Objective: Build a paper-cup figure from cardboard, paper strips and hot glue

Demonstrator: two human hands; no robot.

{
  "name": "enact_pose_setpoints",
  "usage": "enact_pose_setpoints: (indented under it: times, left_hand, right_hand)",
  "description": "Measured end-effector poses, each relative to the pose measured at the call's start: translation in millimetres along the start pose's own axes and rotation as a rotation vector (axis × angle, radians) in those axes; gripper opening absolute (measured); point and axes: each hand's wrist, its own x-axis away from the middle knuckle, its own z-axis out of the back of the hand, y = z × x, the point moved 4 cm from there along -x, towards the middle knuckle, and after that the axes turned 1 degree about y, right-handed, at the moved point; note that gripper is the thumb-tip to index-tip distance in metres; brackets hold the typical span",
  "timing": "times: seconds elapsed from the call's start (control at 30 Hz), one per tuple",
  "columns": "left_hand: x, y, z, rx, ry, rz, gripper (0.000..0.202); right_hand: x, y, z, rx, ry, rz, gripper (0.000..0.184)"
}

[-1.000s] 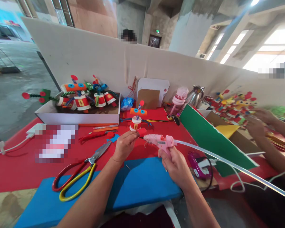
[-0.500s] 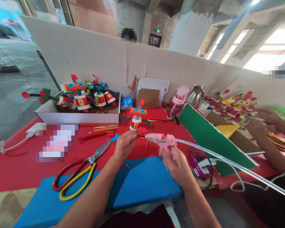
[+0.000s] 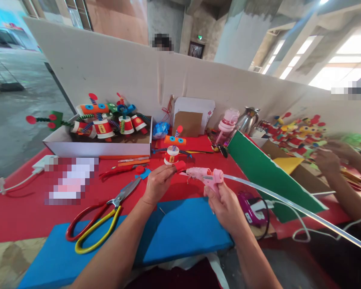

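Observation:
My left hand (image 3: 160, 182) is closed in a pinch on a small red piece (image 3: 179, 166), whose exact kind I cannot make out. In my right hand (image 3: 225, 202) is a pink hot glue gun (image 3: 205, 175), gripped by its handle, its nozzle pointing left close to the red piece. A long clear glue stick (image 3: 273, 195) runs out of the gun's back toward the lower right. Just behind my left hand stands a paper-cup figure (image 3: 172, 155) with an orange tube head and spiral arms.
Large scissors (image 3: 117, 202) with red and yellow handles lie left, partly on a blue board (image 3: 186, 233). A white box (image 3: 98, 149) holds several cup figures. A green panel (image 3: 267, 176) and purple device (image 3: 252, 209) are at right, near another person's hands (image 3: 327, 160).
My right hand and the glue gun have shifted slightly to the right, so the nozzle is a bit farther from the red piece. My left hand has hardly moved.

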Motion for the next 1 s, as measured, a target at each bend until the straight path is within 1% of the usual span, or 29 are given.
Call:
enact_pose_setpoints:
  times: [0.4, 0.77, 1.0]
  left_hand:
    - [0.1, -0.3, 0.0, 0.02, -0.017, 0.023, 0.018]
    - [2.5, -2.6, -1.2, 0.024, -0.009, 0.019, 0.02]
    - [4.3, -4.5, -1.8, 0.029, -0.015, 0.036, 0.018]
  right_hand:
    - [-0.9, 0.0, 1.6, 0.017, 0.03, 0.021, 0.021]
    - [2.0, -4.2, -1.5, -0.017, -0.006, 0.014, 0.023]
    - [0.2, -0.9, 0.5, 0.016, 0.017, 0.012, 0.025]
